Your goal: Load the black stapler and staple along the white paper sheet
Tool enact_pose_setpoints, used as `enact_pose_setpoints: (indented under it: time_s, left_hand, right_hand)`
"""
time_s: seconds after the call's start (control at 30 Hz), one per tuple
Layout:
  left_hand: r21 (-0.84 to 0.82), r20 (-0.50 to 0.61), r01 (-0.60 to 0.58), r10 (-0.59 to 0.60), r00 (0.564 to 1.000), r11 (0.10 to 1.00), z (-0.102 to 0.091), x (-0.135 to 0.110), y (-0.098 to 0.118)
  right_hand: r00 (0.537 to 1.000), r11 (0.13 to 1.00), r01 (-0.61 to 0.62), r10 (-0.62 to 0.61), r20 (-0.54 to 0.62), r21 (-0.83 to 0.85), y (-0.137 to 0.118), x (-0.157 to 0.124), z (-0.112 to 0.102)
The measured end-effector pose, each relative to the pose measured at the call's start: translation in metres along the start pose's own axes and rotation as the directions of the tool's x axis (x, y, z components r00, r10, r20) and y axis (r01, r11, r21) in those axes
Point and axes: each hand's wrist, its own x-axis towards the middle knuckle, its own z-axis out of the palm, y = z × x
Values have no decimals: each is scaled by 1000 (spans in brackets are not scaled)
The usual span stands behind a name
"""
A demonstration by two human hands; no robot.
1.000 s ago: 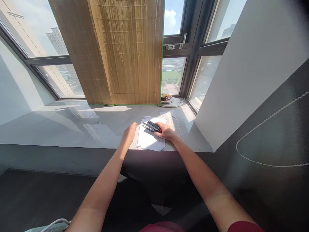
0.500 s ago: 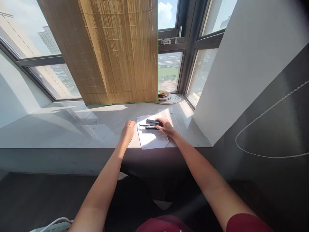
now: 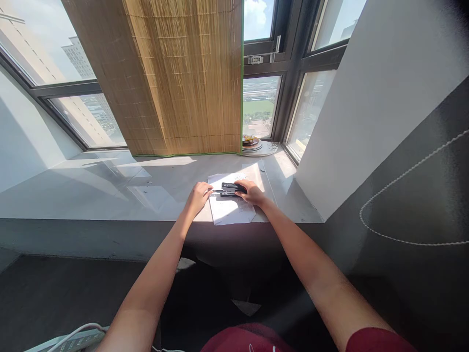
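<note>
A black stapler (image 3: 228, 186) is spread apart over white papers (image 3: 230, 211) on the window ledge. A thin rail shows between its top and bottom arms, pointing left. My right hand (image 3: 252, 192) is closed around the stapler's right end. My left hand (image 3: 200, 196) is at the papers' left edge, thumb and fingertips pinched together at the tip of the rail. Whatever is between those fingertips is too small to make out.
A bamboo blind (image 3: 190, 88) hangs in front of the window behind the ledge (image 3: 176, 171). Stacked plates (image 3: 252, 144) stand in the back right corner. A white beaded cord (image 3: 381, 232) loops at the right. A light-coloured object with a cable (image 3: 80, 337) lies low at the left.
My left hand has moved slightly right, bringing its fingertips to the end of the stapler's rail. My right hand keeps its hold on the stapler. The view has shifted a little.
</note>
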Motion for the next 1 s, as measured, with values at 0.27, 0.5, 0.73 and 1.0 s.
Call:
enact_pose_setpoints:
  time_s: [0.27,0.5,0.73,1.0]
  left_hand:
    - [-49,55,-18,21,998,999,1,1,-1]
    - [-123,50,-34,41,998,992,-4,-1,2]
    - [-163,50,25,-17,999,986,-3,0,2]
    - [-233,104,171,-150,983,957,-6,-1,2]
  right_hand:
    - [999,999,48,-49,24,8,-2,0,-2]
    - [997,998,53,-55,60,33,-10,1,-6]
    - [997,999,18,-21,69,42,-14,1,-7]
    - [998,997,-13,8,61,75,-18,1,-8]
